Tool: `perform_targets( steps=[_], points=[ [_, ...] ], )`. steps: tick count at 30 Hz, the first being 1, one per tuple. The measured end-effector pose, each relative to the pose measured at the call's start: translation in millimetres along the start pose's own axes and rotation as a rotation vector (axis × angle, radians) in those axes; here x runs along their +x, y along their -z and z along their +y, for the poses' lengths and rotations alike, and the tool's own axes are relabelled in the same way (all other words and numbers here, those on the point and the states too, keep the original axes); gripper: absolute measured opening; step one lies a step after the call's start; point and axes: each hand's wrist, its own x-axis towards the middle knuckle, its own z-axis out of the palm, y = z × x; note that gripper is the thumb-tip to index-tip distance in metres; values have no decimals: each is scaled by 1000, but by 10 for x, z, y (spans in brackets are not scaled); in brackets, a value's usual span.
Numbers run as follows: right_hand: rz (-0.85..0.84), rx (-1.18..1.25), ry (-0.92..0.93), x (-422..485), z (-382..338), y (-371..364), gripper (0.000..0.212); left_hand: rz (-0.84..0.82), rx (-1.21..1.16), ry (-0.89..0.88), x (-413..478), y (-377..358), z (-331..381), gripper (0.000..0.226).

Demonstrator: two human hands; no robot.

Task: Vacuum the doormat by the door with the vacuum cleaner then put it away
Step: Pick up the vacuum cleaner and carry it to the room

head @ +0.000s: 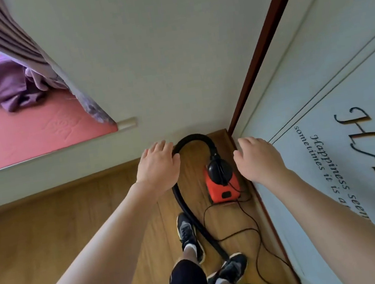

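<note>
Easy to trip here, on the thin black power cord (240,232) looping loose across the light wooden floor (72,218) beside the black sneakers (187,235), or on the thick black hose (193,137) trailing down between both feet. Could yank the small orange-red vacuum cleaner with the round black top (222,185) onto its side, or tear the plug out, with one careless step backward. Tight quarters too: tucked into a corner, close against the pale panel with dark script lettering (323,122) on the right, so little room to swing the hose without scraping something (worth gathering the cord first).

Nothing gripped yet. Left hand (159,170) spread and relaxed, palm down, fingertips over the top of the hose's arch; cannot tell whether touching it or just above. Right hand (259,160) likewise loose and empty, fingers gently bent, near the panel. Vacuum cleaner down on the floor, between the two hands as seen from above, nearer the right one and below both. No doormat to be made out from here.
</note>
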Motion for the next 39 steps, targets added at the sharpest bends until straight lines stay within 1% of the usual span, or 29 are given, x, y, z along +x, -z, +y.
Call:
perform_targets(
  steps=[4,10,16,22,27,35,39],
  points=[
    [-35,7,-19,286,80,-418,40,-47,0,18,265,-452,-206,52],
    [-133,5,-64,764,208,-1171,51,-117,-2,22,813,-1164,-460,53],
    [-200,-24,-93,1160,414,-1940,48,-209,14,2,1234,-1914,-693,52],
    [-264,-8,-129,1528,576,-2726,51,-289,4,40,1531,-2709,-973,53],
    [-317,-4,-155,1812,677,-3304,52,-315,3,42,1721,-3232,-1181,48],
    [-319,31,-221,2272,854,-4085,55,-332,33,41,2049,-4023,-1513,49],
    [-285,69,-244,2401,932,-4390,53,-331,46,-13,2172,-4311,-1572,53]
  ],
)
